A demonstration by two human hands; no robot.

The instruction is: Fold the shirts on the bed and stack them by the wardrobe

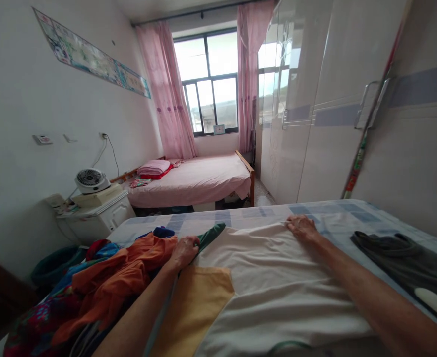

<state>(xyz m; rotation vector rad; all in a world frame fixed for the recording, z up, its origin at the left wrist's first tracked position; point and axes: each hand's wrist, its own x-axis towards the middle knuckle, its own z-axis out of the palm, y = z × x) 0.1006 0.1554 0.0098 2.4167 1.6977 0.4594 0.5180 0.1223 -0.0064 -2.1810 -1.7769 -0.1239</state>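
My left hand (185, 251) is closed on the shirt (278, 282) at its green edge (211, 236), and my right hand (300, 226) has its fingers bent shut on the far white edge. The shirt lies between my 2 hands and spreads back toward me, its yellow panel (199, 302) just below my left. Left of that grip sits a clothes pile (121, 277) (mostly orange on top); right of my other grip, apart from it, lies 1 dark garment (400, 258).
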